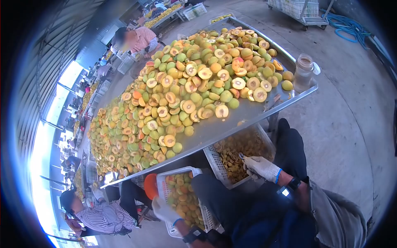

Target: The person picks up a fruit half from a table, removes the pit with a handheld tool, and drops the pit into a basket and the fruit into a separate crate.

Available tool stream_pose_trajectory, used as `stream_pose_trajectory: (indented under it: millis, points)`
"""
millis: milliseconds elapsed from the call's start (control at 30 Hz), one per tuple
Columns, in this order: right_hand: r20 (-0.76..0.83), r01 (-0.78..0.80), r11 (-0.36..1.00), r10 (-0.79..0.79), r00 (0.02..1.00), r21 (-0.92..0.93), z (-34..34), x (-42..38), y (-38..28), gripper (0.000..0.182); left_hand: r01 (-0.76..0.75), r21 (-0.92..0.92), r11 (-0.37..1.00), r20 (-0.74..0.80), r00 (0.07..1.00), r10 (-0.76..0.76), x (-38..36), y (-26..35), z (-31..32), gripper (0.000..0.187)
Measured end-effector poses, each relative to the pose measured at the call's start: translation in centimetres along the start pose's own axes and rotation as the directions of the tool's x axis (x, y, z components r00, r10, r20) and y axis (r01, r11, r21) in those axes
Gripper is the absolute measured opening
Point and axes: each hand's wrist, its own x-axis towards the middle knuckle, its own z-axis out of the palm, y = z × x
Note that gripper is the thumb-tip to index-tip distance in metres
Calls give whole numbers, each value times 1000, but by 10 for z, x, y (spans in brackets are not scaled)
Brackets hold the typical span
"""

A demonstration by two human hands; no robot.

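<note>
White-gloved right hand point(264, 167): clamp fingers on metal tool point(242, 156), over scrap crate point(214, 164) below table point(206, 134); hold steady. Left hand point(165, 211) by fruit crate point(162, 188) below table, finger closure indeterminate. Halved fruit point(205, 73) atop table.

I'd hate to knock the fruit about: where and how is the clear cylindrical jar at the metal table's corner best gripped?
Probably around mid-body, coming from the side away from the heap of yellow-green fruit: the clear jar stands upright, its rounded wall suits wrapped fingers, and fruit lies close on its other side.
</note>
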Motion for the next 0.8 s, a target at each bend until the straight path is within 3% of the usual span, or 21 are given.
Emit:
stream_pose_trajectory:
  millis: [33,100,167,267,400,467,500,600,667,700,733,767,800]
  points:
    - [2,3,1000,-3,1000,3,-1,0,-1,46,59,-199,978,155,987,-28,-10,23,13,38]
    - [-20,-20,1000,20,1000,9,-2,-3,-4,45,-63,-187,980,296,948,117,-39,97,44,34]
    - [-24,-5,999,6,1000,43,-7,-1,1,45,-223,-294,930,393,858,330,-36,104,107,32]
    - [-45,-5,996,10,999,90,-13,-4,0,44,-335,-308,890,513,729,452,-53,160,191,39]
    - [-36,21,976,-14,999,218,-20,4,17,40,-442,-198,875,637,620,458,-67,184,298,54]
    - [-44,35,976,-26,999,215,-21,4,21,40,-445,17,896,748,600,284,-77,194,326,58]
    - [-35,38,979,-31,999,201,-21,4,20,39,-455,11,891,754,588,291,-79,193,339,58]
    - [-17,40,986,-37,999,163,-23,6,19,40,-434,68,898,721,644,257,-84,182,364,57]
    - [-1,37,990,-38,999,138,-21,8,22,40,-296,-184,937,726,602,332,-83,175,368,37]
    - [10,36,990,-38,999,135,-21,9,21,40,-294,-183,938,723,606,331,-81,178,360,37]
    - [15,38,991,-41,999,132,-22,9,19,40,1,-332,943,780,564,273,-82,188,341,35]
    - [13,42,991,-44,999,129,-23,5,12,40,304,-425,853,834,498,238,-84,198,321,36]
    - [11,84,991,-85,996,103,-24,3,15,40,397,-451,799,840,490,231,-87,206,302,39]
